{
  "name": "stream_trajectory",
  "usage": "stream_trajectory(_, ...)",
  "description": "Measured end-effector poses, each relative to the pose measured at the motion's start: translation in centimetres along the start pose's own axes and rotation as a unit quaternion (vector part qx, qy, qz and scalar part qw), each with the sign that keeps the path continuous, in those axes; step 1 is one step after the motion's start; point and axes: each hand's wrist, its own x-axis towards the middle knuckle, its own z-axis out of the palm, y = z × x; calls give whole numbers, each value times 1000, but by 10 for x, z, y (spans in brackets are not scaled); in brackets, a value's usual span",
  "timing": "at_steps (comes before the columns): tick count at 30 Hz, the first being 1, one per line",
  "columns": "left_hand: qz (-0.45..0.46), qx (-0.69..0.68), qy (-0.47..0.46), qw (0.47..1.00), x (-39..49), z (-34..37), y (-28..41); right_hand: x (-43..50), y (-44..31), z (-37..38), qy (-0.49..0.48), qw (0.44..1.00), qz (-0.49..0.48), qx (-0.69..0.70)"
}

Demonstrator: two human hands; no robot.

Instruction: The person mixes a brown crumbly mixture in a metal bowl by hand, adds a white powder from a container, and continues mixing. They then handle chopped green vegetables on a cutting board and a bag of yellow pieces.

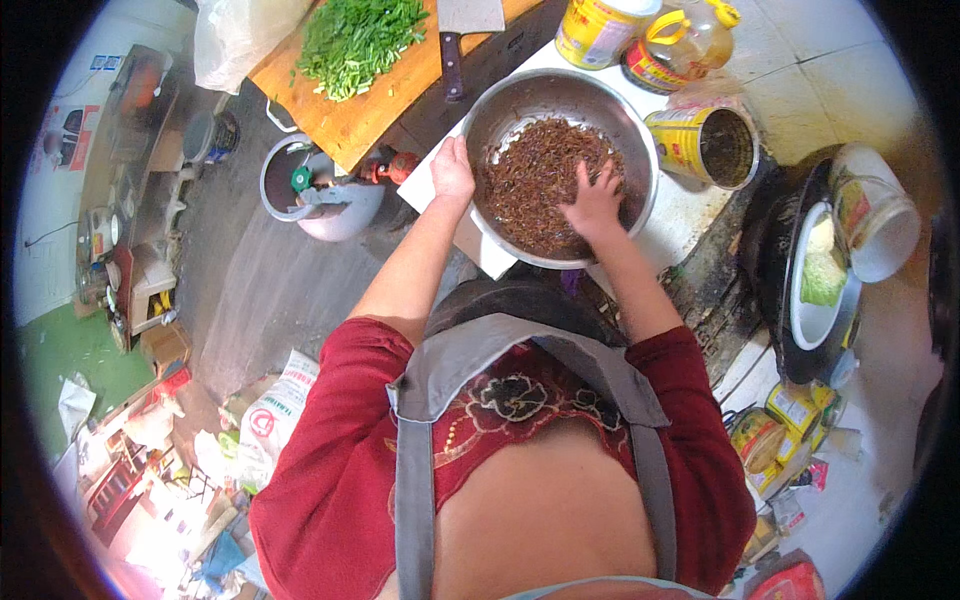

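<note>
A wide stainless steel bowl (559, 88) sits on a white work surface (679, 221) in front of me. Brown shredded food (529, 191) covers much of its bottom. My left hand (454, 171) grips the bowl's left rim, thumb side up. Inside the bowl, my right hand (598, 201) rests on the shreds at the right, its fingers spread and apparently holding none. Just beyond the right rim, an open yellow tin can (679, 142) lies tipped with its mouth toward me; its inside looks dark.
Chopped green scallions (360, 49) lie on a wooden cutting board (382, 112), with a cleaver (452, 64) at its edge. Behind the bowl stand a yellow can (596, 34) and an oil jug (675, 56). Rightward, a black wok (766, 300) holds a white basin (806, 330) with cabbage (821, 277).
</note>
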Motion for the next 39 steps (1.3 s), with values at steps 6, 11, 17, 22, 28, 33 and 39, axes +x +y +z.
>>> stream_trajectory(6,-11,48,-95,994,13,-15,-20,-49,-31,-86,65,985,-136,88)
stream_trajectory(11,-53,24,-149,987,-34,-77,-18,-99,-50,-181,339,878,-170,293)
stream_trajectory(17,-160,-122,-240,950,-94,-97,-40,-31,-20,-43,262,929,-173,197)
stream_trajectory(22,-178,-181,-252,934,-100,-124,-15,-65,-38,-118,216,892,-121,379)
stream_trajectory(28,-163,-230,-327,902,-83,-102,28,-41,-27,-67,187,872,-82,445)
stream_trajectory(33,-166,-249,-446,844,-84,-80,62,-34,-27,-47,47,813,-111,569)
stream_trajectory(39,-219,-399,-500,737,-104,-27,132,-52,-49,-81,29,438,-116,891)
